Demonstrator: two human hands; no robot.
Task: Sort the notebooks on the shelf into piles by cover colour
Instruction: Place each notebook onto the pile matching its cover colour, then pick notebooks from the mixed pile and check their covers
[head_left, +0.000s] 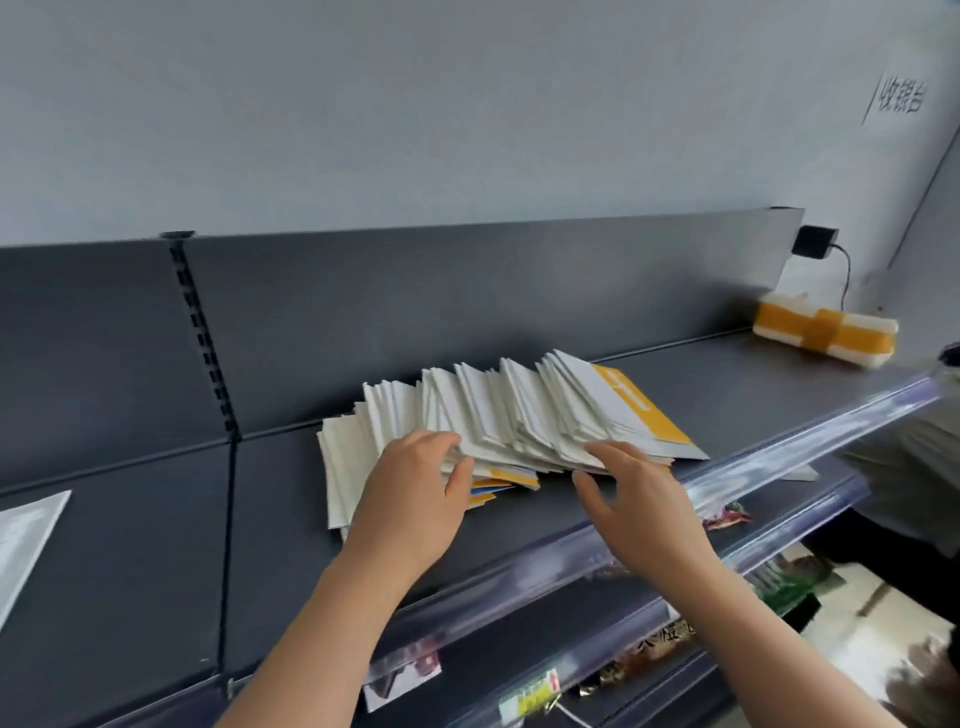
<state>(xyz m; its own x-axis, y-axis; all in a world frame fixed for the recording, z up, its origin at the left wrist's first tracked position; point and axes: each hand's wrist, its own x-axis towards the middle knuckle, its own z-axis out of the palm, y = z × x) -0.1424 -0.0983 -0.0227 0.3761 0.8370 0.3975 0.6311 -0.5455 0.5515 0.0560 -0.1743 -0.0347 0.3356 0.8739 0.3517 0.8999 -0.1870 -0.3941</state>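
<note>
Barely started tbh: the notebooks (498, 415) are all lumped in one fanned heap mid-frame on the shelf (753, 395), colours mixed. A few are pinched by the left hand (415, 483); the right hand (639, 499) is rested open-fingered on them.

Notebooks (498, 415) fanned on shelf (727, 405); bundle (826, 330) far right.
</note>
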